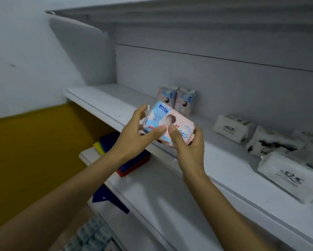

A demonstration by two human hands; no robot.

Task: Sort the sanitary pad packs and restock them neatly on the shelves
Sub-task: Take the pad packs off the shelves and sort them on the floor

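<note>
Both thumbs press on the near face of a pink-and-blue pack, almost tip to tip. The left hand curls its fingers round the pack's left end, and the right hand wraps its fingers behind the right end, so both are grasping it. The pack hangs tilted above the near edge of the middle shelf; whether it touches the shelf cannot be told.

Just beyond it, two matching packs stand upright side by side against the back panel, directly in its way. Further right, three white packs lie on the same shelf at loose angles. Below and left of the hands, a stack of blue, yellow and red items sits on the lower shelf. An upper shelf overhangs everything.
</note>
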